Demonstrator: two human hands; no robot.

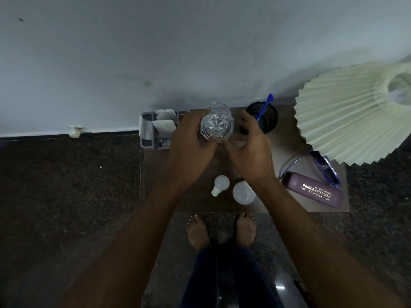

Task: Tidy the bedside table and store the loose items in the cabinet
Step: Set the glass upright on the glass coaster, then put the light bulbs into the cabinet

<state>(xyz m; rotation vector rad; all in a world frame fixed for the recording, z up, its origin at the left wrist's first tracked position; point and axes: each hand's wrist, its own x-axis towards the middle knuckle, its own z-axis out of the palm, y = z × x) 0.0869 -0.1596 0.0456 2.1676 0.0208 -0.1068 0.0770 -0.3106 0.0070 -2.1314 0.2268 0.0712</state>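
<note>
Above the brown bedside table, my left hand grips a clear cut-glass tumbler from its left side. My right hand is just right of the glass with loosely curled fingers. Its thumb touches the lower rim, and a gap shows between its fingers and the glass. On the table lie two white bulbs, a small one and a larger one, a purple spectacle case and blue-framed glasses. No cabinet door shows.
A black pen holder with a blue pen stands at the table's back. A pleated pale lampshade overhangs the right side. A grey organiser with papers sits at the back left. My bare feet stand on dark floor.
</note>
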